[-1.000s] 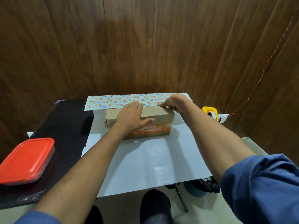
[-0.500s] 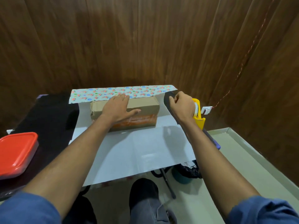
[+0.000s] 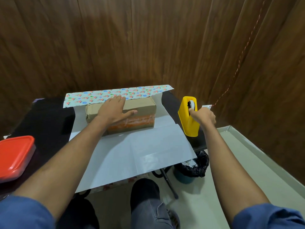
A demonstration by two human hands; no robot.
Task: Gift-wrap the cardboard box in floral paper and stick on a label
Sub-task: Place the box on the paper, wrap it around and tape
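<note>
Faint print on the cardboard box (image 3: 138, 107) is too blurred to read.

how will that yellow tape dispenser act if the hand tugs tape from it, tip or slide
The tape dispenser stands tall on a narrow base near the table's edge, so it may tip or skid. It looks like light plastic, and the right hand pinching at the tape roll is all that steadies it.
</note>
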